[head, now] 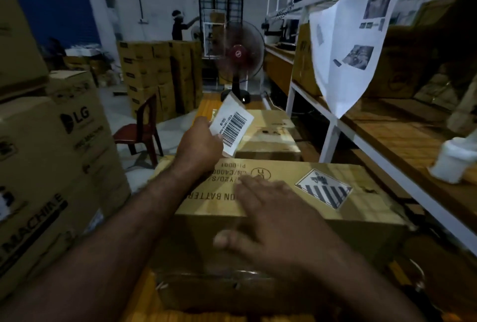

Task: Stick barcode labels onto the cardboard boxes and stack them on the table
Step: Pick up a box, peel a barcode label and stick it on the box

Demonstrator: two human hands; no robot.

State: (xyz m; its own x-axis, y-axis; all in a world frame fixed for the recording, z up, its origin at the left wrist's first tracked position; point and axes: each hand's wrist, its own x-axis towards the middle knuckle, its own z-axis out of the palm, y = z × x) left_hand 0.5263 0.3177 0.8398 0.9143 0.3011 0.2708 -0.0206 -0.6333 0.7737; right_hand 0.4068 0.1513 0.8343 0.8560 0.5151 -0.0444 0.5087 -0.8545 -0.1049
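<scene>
Head view: left hand [200, 145] grip pinched on barcode label [231, 124], held above far edge of cardboard box [284, 192]. Right hand [271, 221] grip apart, palm flat on box top. Second box [268, 133] just beyond, on tabletop [206, 107].

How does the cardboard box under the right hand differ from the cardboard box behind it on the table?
The near box carries a striped diamond hazard sticker and large printed text; the far box shows only small marks on top. The right hand rests on the near box; nothing touches the far box. The near box looks bigger, though it is also closer. Both are brown, closed cardboard, and no barcode label shows on either.
</scene>
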